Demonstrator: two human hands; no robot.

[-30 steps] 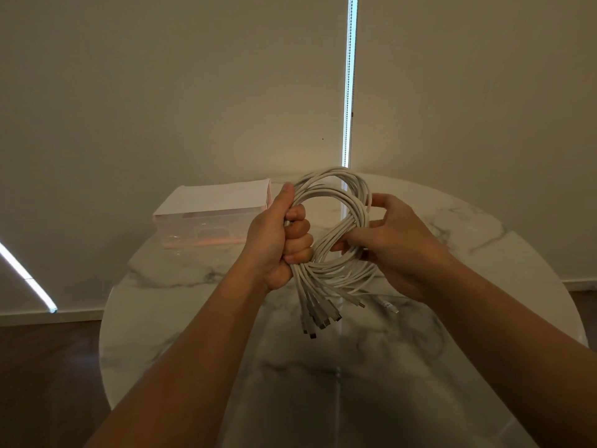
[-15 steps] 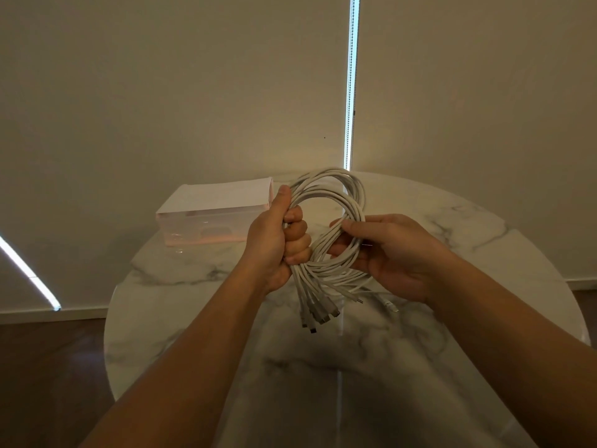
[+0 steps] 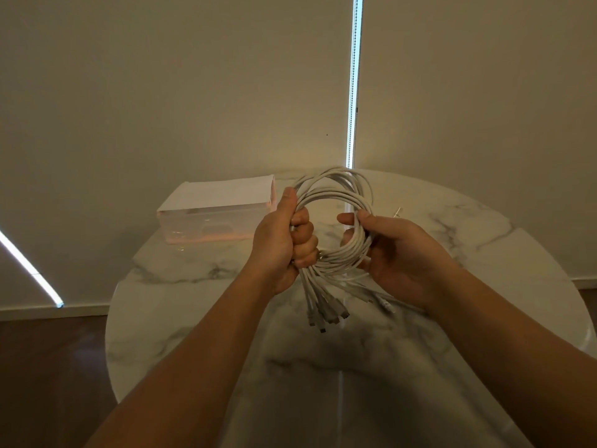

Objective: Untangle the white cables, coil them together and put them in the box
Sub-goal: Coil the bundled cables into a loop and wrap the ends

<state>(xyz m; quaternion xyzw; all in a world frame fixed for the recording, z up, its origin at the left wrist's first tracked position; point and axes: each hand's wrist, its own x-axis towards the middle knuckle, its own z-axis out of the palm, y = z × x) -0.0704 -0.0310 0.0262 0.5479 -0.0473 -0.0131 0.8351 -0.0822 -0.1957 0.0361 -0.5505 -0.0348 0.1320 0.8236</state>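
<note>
Your left hand (image 3: 281,244) curls its fingers (image 3: 305,236) tight round the left side of the white cables (image 3: 336,192); your right hand (image 3: 400,253) pinches the right side between thumb and fingers. The coil stands upright between them, above the table (image 3: 468,247), with the plug ends (image 3: 326,313) hanging under your left fist. The box (image 3: 216,205) rests on the table left of the coil, one corner hidden behind your left thumb. The plugs are too blurred to identify.
</note>
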